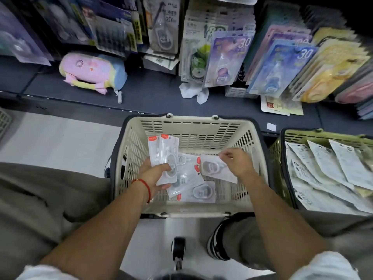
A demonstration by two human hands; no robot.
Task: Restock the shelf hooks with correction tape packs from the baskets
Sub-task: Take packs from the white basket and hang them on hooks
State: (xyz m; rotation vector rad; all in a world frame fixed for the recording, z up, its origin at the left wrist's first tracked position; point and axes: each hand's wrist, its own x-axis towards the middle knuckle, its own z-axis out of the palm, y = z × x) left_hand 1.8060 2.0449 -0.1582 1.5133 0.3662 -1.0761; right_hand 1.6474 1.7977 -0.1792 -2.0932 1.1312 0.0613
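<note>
left hand (156, 174) is gripping two correction tape packs (164, 156) over the cream basket (189, 126); right hand (237, 161) is pinching a single pack (216, 168).

Place: stationery shop aisle, where I crouch.
Evidence: carded packs on shelf hooks (226, 57); shopping baskets (189, 122) of stock.

The print on the 2 packs (163, 156) fanned in the left hand (156, 174) is too small to be read. The hanging packs (333, 63) at the right are smeared by blur. The green basket (290, 134) is cut off by the right edge.
</note>
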